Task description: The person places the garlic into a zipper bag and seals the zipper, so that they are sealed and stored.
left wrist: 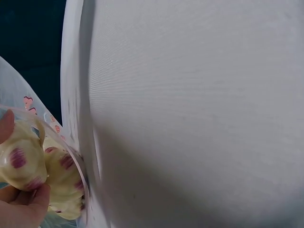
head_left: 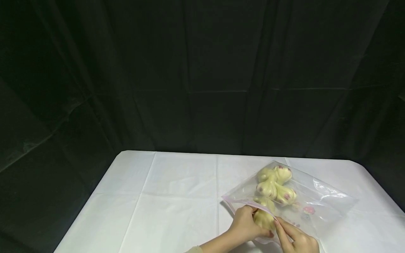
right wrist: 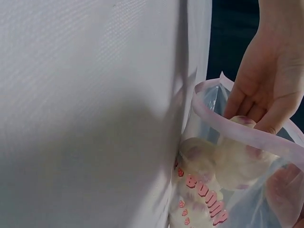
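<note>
A clear zip bag [head_left: 329, 200] with a pink rim and printed pink letters lies on the white table. Inside it several cream garlic bulbs with purple patches [head_left: 267, 189] are bunched together. At the bag's mouth my left hand [head_left: 246, 225] grips one garlic bulb [head_left: 263, 219], its fingers inside the opening. My right hand [head_left: 297, 239] pinches the bag's pink rim beside that bulb. In the left wrist view, the gripped garlic bulb [left wrist: 21, 156] sits between thumb and fingers. The right wrist view shows my left hand [right wrist: 268, 80] reaching down into the bag's mouth.
A white cloth covers the table [head_left: 177, 196], with fold lines running across it. Black curtain [head_left: 202, 77] hangs behind the table and along its sides. The bag lies on the right half, near the back edge.
</note>
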The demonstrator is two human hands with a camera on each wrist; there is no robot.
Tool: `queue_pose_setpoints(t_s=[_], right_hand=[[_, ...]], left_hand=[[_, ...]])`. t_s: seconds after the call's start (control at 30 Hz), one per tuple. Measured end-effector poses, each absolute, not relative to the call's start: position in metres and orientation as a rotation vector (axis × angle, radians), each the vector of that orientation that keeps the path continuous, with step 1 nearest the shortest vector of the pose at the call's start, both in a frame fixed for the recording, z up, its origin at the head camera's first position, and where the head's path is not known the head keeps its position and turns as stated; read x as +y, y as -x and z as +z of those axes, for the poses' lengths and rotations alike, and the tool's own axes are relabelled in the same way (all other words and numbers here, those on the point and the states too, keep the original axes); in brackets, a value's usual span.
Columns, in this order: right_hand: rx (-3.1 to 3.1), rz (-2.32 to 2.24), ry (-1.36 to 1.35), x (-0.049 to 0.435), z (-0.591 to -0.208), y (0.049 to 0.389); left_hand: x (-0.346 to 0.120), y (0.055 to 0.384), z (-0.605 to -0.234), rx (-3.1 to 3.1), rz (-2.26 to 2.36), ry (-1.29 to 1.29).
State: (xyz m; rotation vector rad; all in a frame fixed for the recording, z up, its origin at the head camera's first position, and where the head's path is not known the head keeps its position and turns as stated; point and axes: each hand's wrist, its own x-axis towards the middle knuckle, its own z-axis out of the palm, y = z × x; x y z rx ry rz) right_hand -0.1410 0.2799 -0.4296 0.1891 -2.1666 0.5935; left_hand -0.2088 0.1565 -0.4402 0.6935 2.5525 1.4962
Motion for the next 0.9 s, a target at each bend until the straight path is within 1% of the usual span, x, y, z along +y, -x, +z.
queue_pose_setpoints(t_s=[0.9], right_hand=[[-2.179,0.577,-0.171,0.279,-0.429,0.139]], left_hand=[[0.159,0.222,-0.448,2.538,1.543,-0.583]])
